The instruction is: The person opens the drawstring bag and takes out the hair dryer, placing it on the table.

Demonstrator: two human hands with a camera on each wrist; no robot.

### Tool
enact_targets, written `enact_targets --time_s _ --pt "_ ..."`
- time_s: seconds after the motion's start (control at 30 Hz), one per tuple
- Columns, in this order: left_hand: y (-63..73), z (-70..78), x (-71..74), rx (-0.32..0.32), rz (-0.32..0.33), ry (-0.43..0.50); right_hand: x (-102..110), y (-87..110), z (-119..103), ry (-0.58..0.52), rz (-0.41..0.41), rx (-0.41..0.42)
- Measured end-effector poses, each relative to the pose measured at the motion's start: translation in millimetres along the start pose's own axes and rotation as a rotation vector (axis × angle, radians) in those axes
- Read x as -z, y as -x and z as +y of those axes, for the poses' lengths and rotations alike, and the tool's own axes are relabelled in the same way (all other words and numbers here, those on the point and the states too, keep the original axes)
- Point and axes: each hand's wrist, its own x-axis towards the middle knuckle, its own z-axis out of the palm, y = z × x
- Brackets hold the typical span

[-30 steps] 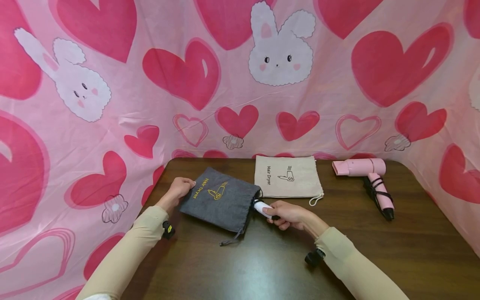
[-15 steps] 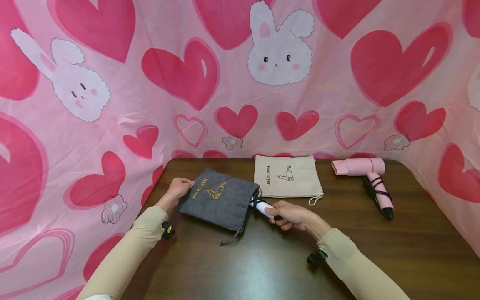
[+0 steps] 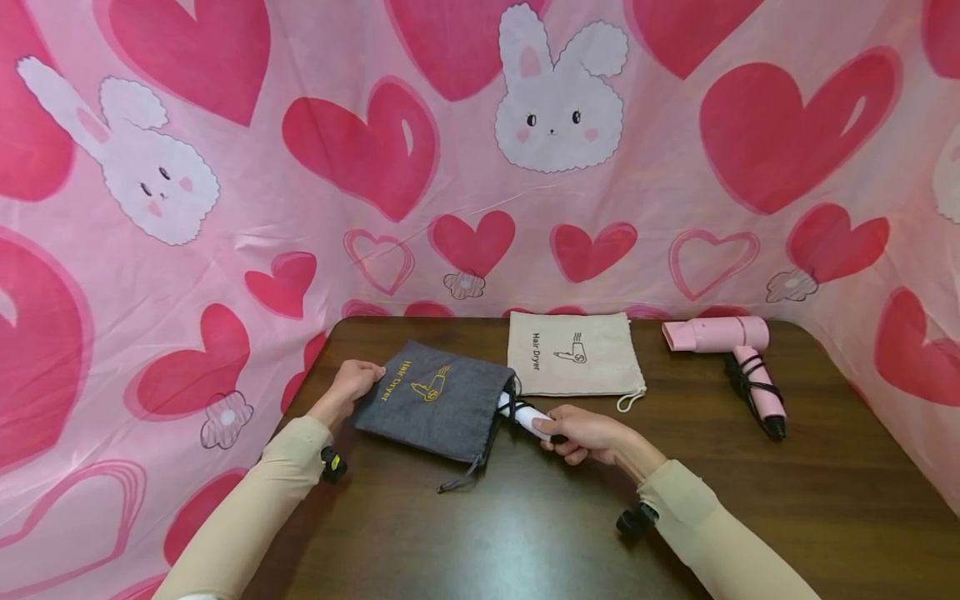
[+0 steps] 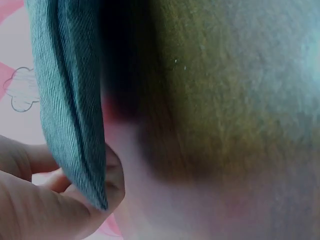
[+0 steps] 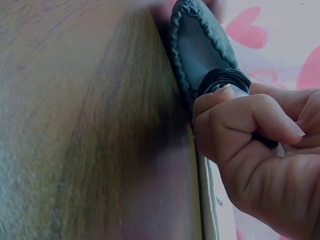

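My left hand (image 3: 354,387) pinches the closed far-left corner of a dark grey drawstring bag (image 3: 442,433) with "Hair Dryer" and a dryer drawing in yellow. The left wrist view has the cloth (image 4: 75,100) between thumb and fingers. The bag's mouth faces right, and a white hair dryer handle (image 3: 522,414) wrapped in black cord sticks out of it. The rest of that dryer is hidden in the bag. My right hand (image 3: 588,433) grips the handle's end. In the right wrist view the bag's gathered mouth (image 5: 192,37) gapes around the coiled cord (image 5: 227,77).
A beige drawstring bag (image 3: 600,367) marked "Hair Dryer" lies flat at the back middle of the brown table (image 3: 510,533). To its right lies a pink hair dryer (image 3: 720,335), its cord wound on the handle. A pink curtain (image 3: 450,50) with hearts and rabbits surrounds the table.
More of the white handle and its black cord shows outside the grey bag's mouth. The right hand has moved slightly right, and the left hand with the bag slightly left.
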Motion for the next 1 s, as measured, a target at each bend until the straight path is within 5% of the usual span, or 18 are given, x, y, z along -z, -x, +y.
enact_targets --time_s 0.23,0.37,1.0 --pt "1.2 1.9 2.4 0.028 -0.186 0.070 0 2.8 -1 0.006 0.014 -0.009" --pt "-0.1 4.0 -0.7 0.024 -0.217 0.050 -1 3.8 -1 0.019 0.004 -0.005" --pt "-4.3 10.4 -7.3 -0.008 -0.013 0.055 1 6.3 1 0.006 -0.021 -0.009"
